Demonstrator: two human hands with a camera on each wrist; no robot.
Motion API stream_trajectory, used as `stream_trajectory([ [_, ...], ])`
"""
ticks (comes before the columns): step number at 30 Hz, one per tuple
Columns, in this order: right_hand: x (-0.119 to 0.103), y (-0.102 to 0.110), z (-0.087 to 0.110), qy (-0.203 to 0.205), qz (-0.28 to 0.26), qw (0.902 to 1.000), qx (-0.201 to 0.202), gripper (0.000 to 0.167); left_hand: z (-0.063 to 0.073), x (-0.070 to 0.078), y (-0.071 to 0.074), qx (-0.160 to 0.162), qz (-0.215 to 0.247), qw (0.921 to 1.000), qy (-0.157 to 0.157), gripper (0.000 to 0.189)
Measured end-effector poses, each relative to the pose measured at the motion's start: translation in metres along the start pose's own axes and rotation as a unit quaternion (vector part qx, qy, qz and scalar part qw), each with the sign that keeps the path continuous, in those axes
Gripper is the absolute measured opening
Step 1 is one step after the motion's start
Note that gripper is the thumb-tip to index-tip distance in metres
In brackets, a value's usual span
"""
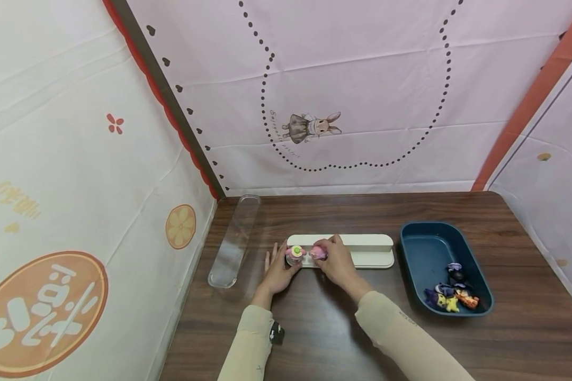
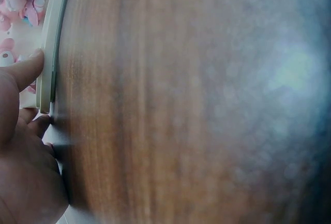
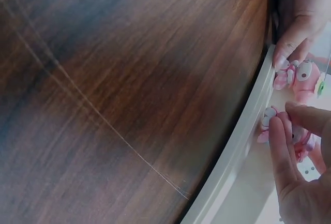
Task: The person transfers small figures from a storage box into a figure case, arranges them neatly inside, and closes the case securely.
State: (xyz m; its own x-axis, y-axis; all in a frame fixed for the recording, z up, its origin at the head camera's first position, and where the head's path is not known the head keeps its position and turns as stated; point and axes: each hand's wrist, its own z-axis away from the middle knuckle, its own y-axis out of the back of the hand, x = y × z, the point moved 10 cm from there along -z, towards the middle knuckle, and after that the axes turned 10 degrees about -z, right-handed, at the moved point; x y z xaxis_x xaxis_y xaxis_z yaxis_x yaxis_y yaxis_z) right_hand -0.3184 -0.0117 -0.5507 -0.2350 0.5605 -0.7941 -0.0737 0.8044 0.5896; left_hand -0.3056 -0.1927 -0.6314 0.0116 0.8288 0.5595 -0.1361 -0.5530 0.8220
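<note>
A long white stepped display base (image 1: 369, 258) lies on the table. At its left end stands a pink figurine (image 1: 295, 252) with a green-centred flower shape on top. My left hand (image 1: 277, 272) holds that end of the base, thumb at the front edge and fingers around the side. In the left wrist view, the thumb (image 2: 32, 69) lies against the base's rim. My right hand (image 1: 339, 264) pinches a second pink figurine (image 1: 318, 252) just right of the first, over the lower step. The right wrist view shows fingers (image 3: 282, 151) covering part of this figurine (image 3: 300, 136).
On the right, a dark blue tray (image 1: 421, 227) holds several small coloured figurines (image 1: 450, 296) toward its front. A clear long cover (image 1: 233, 243) lies at the left. Printed cloth (image 1: 362, 106) hangs behind the wooden table (image 1: 324, 338).
</note>
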Motion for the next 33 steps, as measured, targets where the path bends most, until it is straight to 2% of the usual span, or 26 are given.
stream_trajectory([
  [24,0.0043,-0.0015,0.0009,0.008,0.009,0.9999,-0.001,0.044,-0.0006,0.0008,-0.0007,-0.003,-0.007,1.0000,0.001,0.089],
  [33,0.0056,0.0002,0.0007,0.010,0.014,0.9998,0.006,0.050,-0.0010,-0.0002,-0.0007,-0.002,-0.006,1.0000,0.002,0.090],
])
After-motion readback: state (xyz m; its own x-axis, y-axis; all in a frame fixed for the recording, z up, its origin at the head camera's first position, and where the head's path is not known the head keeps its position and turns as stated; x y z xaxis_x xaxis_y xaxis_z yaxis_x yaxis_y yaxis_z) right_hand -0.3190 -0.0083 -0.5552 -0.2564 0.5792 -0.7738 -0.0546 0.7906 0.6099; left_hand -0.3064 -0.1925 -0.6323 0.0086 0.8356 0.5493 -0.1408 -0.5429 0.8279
